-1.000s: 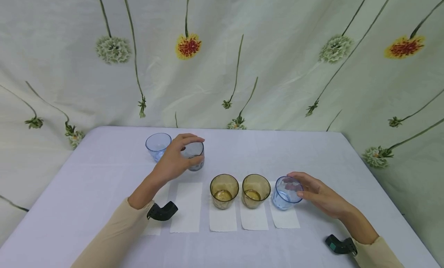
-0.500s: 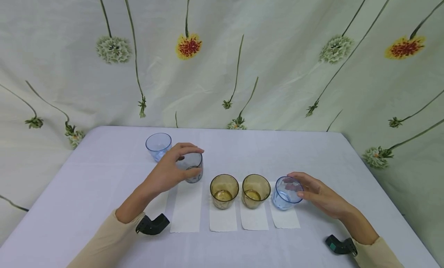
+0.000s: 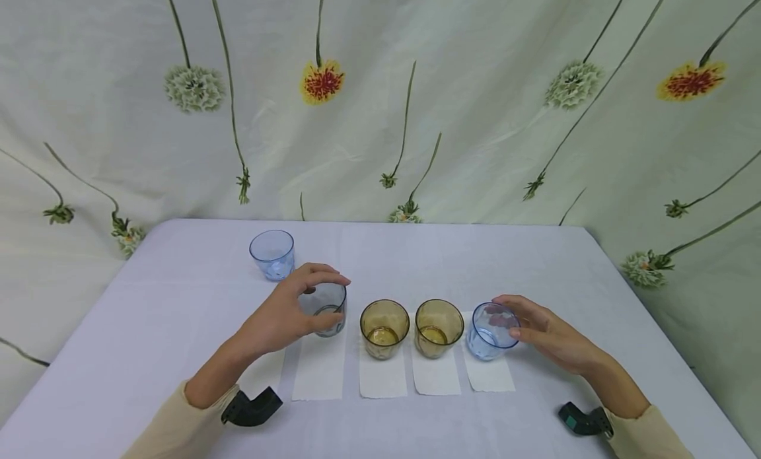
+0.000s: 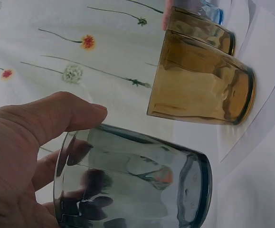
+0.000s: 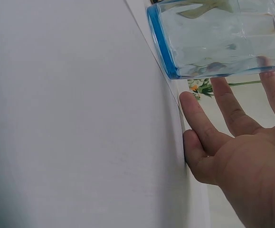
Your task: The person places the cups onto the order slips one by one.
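My left hand [image 3: 288,317] grips a smoky grey glass [image 3: 324,300] by its upper part, thumb on the near side and fingers across the far side. In the left wrist view the grey glass [image 4: 151,175] stands upright beside an amber glass [image 4: 203,78]; whether its base touches the white paper strip [image 3: 319,376] under it I cannot tell. At the right, my right hand [image 3: 555,340] holds a light blue glass [image 3: 484,343] near its rim between thumb and fingers. That blue glass [image 5: 213,40] stands on a strip, with the lower fingers spread beside it.
Two amber glasses [image 3: 383,327] stand on paper strips [image 3: 383,383] between my hands. Another blue glass [image 3: 273,257] stands farther back on the left. One more strip [image 3: 264,373] lies partly beneath my left forearm. A white cloth covers the table [image 3: 440,261].
My left hand has brought the grey glass toward me, from beside the rear blue glass to the far end of a paper strip. The right hand has stayed on its blue glass.
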`<state>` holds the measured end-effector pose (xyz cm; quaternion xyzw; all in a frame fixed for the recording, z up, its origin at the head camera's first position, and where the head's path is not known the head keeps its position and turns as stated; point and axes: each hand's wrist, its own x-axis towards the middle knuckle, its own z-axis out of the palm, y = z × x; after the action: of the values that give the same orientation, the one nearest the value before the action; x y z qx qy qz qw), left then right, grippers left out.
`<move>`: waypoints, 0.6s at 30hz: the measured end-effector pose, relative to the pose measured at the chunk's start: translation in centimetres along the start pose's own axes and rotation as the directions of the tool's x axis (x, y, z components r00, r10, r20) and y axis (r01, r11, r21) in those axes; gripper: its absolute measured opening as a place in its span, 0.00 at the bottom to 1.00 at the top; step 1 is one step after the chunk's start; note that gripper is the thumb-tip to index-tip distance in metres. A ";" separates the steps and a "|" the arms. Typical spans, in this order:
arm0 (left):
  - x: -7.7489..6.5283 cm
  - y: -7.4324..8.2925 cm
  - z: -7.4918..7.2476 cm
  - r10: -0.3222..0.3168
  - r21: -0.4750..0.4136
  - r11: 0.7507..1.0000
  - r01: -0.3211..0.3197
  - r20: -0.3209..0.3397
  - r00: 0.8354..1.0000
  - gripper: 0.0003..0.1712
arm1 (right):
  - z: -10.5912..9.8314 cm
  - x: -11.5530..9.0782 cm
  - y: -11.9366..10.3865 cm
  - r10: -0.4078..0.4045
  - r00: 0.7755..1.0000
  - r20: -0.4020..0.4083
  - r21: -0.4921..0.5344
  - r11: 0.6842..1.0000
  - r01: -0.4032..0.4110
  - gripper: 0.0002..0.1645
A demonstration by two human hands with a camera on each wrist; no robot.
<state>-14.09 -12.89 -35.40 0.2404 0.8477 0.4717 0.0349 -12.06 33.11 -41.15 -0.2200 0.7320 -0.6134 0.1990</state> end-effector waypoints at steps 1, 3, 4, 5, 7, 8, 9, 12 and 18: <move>-0.1 0.0 0.1 0.007 0.002 1.000 -0.007 0.006 1.000 0.27 | 0.0 0.0 0.0 0.001 1.000 0.001 0.000 1.000 -0.001 0.30; -0.3 -0.1 0.2 0.011 0.009 1.000 -0.012 0.016 1.000 0.27 | 0.0 0.0 0.0 -0.002 1.000 0.008 0.003 1.000 0.002 0.30; -0.4 -0.2 0.2 0.010 0.012 1.000 -0.011 0.020 1.000 0.27 | 0.0 0.0 0.1 -0.002 1.000 0.008 0.004 1.000 0.002 0.30; -0.5 -0.2 0.2 0.009 0.015 1.000 -0.009 0.023 1.000 0.27 | 0.0 0.0 0.1 -0.003 1.000 0.009 0.005 1.000 0.003 0.30; -0.6 -0.2 0.2 0.000 0.018 1.000 0.000 0.030 1.000 0.27 | -0.1 0.0 0.1 -0.005 1.000 0.009 0.003 1.000 0.005 0.30; -0.7 -0.2 0.2 -0.008 0.016 1.000 0.007 0.034 0.999 0.27 | -0.1 0.0 0.1 -0.006 1.000 0.009 0.002 1.000 0.006 0.30; -0.7 -0.2 0.2 -0.014 0.015 1.000 0.013 0.038 0.999 0.27 | -0.1 0.1 0.1 -0.003 1.000 0.005 0.001 1.000 0.003 0.30; -0.8 -0.3 0.2 -0.015 0.014 1.000 0.015 0.055 0.998 0.27 | -0.1 0.1 0.1 -0.005 1.000 0.004 -0.003 1.000 0.005 0.30; -0.7 -0.5 0.3 -0.014 0.016 1.000 0.013 0.077 0.997 0.27 | -0.1 0.1 0.1 -0.005 1.000 0.008 0.002 1.000 0.005 0.30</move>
<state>-13.58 -13.13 -36.10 0.2531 0.8509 0.4550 0.0690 -12.15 33.16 -41.23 -0.2241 0.7299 -0.6138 0.2007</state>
